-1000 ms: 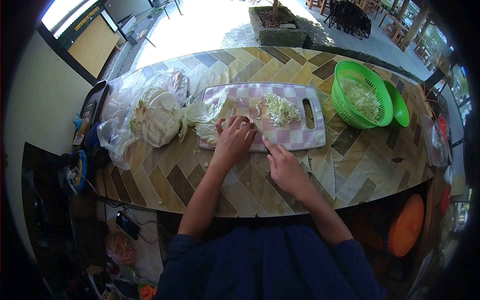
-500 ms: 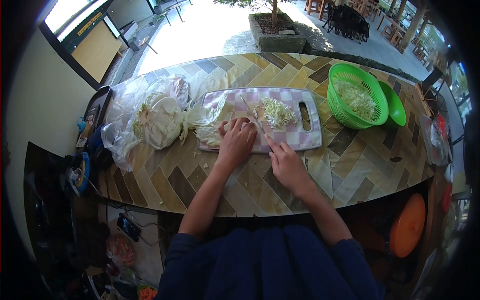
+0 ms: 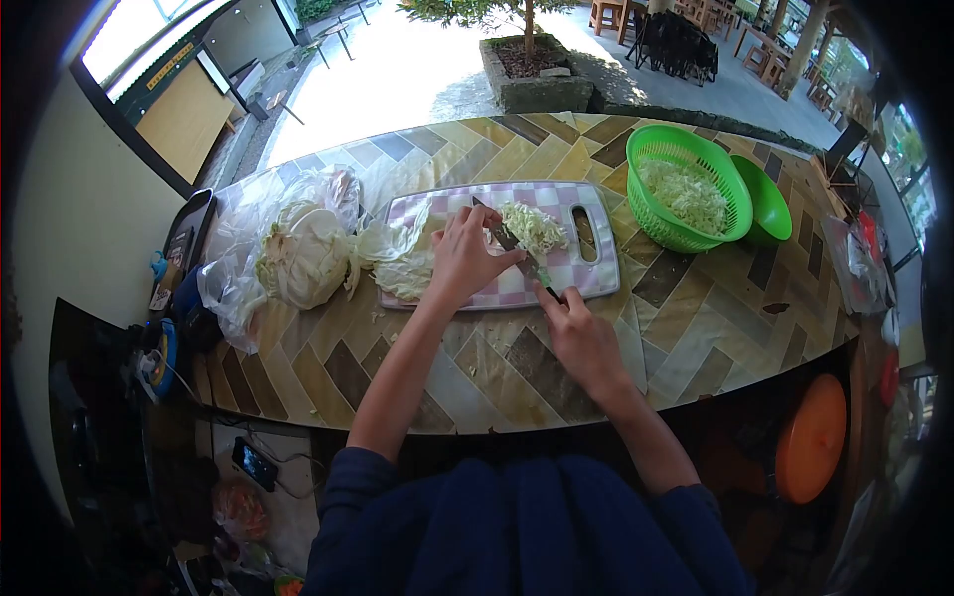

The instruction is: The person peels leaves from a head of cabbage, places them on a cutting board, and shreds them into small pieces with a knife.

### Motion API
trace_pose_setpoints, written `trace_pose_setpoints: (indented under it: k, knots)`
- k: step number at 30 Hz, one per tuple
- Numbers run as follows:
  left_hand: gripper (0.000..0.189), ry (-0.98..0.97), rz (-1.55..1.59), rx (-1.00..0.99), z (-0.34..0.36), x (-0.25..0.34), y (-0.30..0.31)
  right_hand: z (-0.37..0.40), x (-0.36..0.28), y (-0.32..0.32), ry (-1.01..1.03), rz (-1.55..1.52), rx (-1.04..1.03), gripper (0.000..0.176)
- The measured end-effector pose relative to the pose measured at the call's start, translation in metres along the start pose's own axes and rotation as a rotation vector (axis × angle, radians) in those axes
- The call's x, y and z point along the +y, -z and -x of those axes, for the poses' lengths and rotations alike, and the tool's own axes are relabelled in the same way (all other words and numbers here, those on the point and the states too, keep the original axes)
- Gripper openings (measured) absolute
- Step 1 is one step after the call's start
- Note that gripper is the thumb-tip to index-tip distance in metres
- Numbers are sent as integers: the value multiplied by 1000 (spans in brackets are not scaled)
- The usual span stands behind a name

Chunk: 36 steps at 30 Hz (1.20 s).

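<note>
In my right hand (image 3: 584, 343) is the handle of a knife (image 3: 517, 243), its dark blade slanting up and left across the cutting board. My left hand (image 3: 465, 256) is at the blade's left side, thumb stretched toward it and apart from the fingers, which are near the tip. Shredded cabbage (image 3: 534, 227) lies right of the blade on the pink-and-white checked cutting board (image 3: 593, 279). Left of my left hand are loose cabbage leaves (image 3: 402, 263), partly over the board's edge. Whatever lies under my left palm is hidden.
A partly peeled cabbage (image 3: 303, 260) sits by a clear plastic bag (image 3: 234, 298) at left. At right, a green basket (image 3: 664, 230) holds shredded cabbage, beside a green bowl (image 3: 767, 204). Below the patterned table (image 3: 477, 387) are a phone (image 3: 255, 464) and an orange round object (image 3: 810, 439).
My left hand has lifted from its pressed-down position and turned toward the blade, its thumb now stretched out. The knife's broad side shows more. The whole view has shifted slightly.
</note>
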<state>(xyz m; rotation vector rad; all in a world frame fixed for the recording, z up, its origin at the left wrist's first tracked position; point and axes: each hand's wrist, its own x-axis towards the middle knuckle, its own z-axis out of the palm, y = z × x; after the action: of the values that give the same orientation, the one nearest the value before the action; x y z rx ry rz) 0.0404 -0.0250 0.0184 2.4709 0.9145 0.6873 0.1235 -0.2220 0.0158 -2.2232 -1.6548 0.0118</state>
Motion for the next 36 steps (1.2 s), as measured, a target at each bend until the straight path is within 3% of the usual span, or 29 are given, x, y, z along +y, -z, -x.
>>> trace_pose_setpoints:
  k: [4, 6, 12, 15, 18, 24, 27, 36]
  knots:
    - [63, 88, -147, -92, -24, -3, -8, 5, 0, 0, 21, -1, -13, 50]
    - [59, 66, -153, -46, -33, -6, -13, 6, 1, 1, 25, -29, -6, 48]
    - [37, 9, 76, 104, -49, -19, -9, 4, 12, -1, 0, -617, 126, 41]
    - [27, -75, 153, 189, -46, -32, -7, 1, 5, -1, 24, -730, 90, 40]
    - [26, -110, 189, 194, -38, -39, -3, -4, -1, -1, -46, -709, -77, 44]
    - [25, -91, 162, 144, -9, -49, 19, -21, 19, -5, -59, -690, 46, 42]
    - [24, -86, 161, 186, -2, -60, 35, -20, 13, 2, -81, -710, -58, 43]
    - [21, 17, 35, 223, 20, -83, 70, -34, 1, -18, -1, -652, 24, 43]
